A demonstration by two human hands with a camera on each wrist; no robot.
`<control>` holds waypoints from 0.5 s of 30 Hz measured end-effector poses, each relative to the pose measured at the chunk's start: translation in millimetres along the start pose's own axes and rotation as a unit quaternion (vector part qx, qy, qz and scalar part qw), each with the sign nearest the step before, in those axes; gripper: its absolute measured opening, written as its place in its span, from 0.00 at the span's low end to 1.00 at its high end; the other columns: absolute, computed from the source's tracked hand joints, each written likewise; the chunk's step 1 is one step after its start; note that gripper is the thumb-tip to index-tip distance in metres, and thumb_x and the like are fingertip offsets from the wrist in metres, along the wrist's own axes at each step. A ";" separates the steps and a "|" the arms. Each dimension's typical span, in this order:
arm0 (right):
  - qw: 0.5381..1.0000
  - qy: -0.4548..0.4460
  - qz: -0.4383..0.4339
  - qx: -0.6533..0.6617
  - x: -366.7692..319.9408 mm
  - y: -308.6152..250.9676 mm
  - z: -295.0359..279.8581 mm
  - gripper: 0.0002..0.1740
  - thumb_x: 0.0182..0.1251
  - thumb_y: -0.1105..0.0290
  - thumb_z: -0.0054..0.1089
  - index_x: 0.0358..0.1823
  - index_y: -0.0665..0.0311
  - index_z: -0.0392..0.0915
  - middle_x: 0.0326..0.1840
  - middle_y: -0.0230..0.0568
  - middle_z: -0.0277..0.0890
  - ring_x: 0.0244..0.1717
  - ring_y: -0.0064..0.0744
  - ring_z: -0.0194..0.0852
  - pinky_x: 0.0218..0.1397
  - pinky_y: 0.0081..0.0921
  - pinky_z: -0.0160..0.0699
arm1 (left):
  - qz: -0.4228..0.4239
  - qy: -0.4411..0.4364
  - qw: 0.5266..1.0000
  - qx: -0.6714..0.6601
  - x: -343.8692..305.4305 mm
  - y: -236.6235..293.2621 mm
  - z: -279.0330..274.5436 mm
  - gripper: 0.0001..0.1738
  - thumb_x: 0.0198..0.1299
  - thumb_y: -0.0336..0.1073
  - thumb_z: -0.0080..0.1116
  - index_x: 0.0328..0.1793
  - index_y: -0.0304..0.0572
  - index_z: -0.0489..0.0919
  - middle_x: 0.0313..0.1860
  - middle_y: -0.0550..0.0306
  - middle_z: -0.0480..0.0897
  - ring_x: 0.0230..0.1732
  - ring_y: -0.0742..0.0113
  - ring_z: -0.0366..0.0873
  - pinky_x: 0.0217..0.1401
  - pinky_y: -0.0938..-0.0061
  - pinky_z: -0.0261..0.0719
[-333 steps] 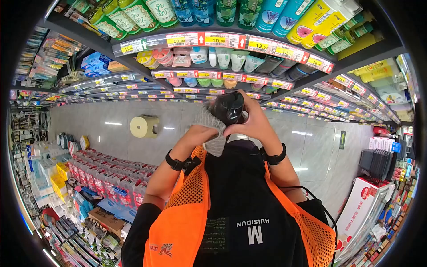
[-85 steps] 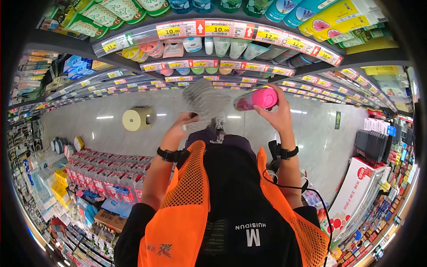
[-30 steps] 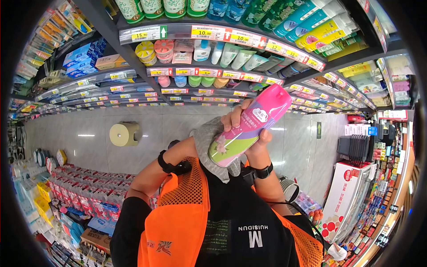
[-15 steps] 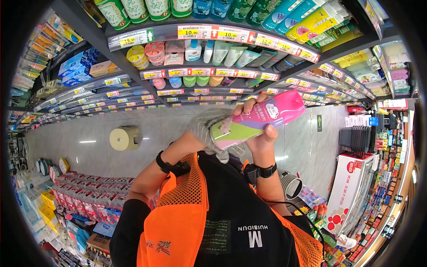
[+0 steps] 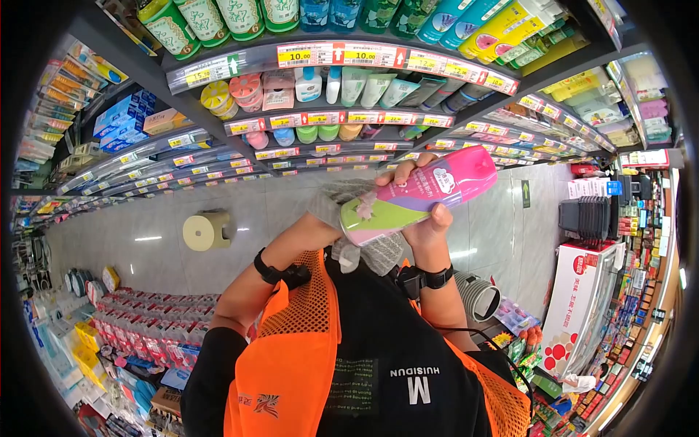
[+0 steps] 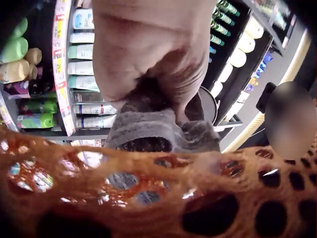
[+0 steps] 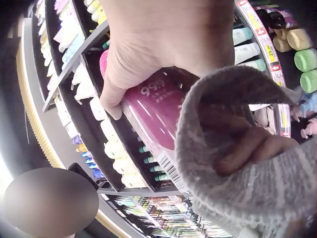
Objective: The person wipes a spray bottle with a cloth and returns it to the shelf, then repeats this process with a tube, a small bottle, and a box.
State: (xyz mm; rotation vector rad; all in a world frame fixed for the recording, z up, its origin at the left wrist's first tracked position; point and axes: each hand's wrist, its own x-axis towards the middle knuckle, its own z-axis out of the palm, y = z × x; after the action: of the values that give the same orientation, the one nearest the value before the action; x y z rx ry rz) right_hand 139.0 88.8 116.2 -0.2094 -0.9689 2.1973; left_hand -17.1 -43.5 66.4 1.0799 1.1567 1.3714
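Observation:
In the head view, a pink, purple and green air freshener can (image 5: pixel 419 195) lies tilted in front of the chest, its pink cap to the upper right. My right hand (image 5: pixel 426 231) grips it near the middle, thumb on the near side and fingertips over the far side. A grey striped cloth (image 5: pixel 378 253) wraps round behind the can's lower end. My left hand (image 6: pixel 153 54) grips that cloth and is mostly hidden by it in the head view. The right wrist view shows curled fingers (image 7: pixel 242 148) inside the cloth, against the can's side.
Ahead, shelves carry bottles and tubes behind a price-tag rail (image 5: pixel 342 56). A cream stool (image 5: pixel 205 231) stands on the grey floor to the left. Bagged red goods (image 5: pixel 156 320) lie lower left; a white box (image 5: pixel 579 298) and black baskets (image 5: pixel 586 216) stand right.
A black object was in the hands at first, then a pink-capped can in my right hand, apart from the cloth. Since one second ago the can has tipped flatter against the cloth.

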 end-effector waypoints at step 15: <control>0.999 -0.027 0.004 -0.018 4.7 0.2 -4.7 0.42 0.58 0.51 0.78 0.66 0.56 0.62 0.53 0.47 0.75 0.64 0.55 0.80 0.70 0.53 0.80 | 0.033 -0.027 0.998 0.047 -2.4 -10.8 -11.3 0.28 0.66 0.27 0.64 0.73 0.36 0.77 0.69 0.51 0.82 0.67 0.63 0.80 0.73 0.66 0.75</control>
State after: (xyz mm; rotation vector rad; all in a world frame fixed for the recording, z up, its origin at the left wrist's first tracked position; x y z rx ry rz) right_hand 137.4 94.6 113.4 -0.1729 -1.0391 2.2046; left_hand -26.5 -46.5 54.0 1.2242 1.1635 1.3411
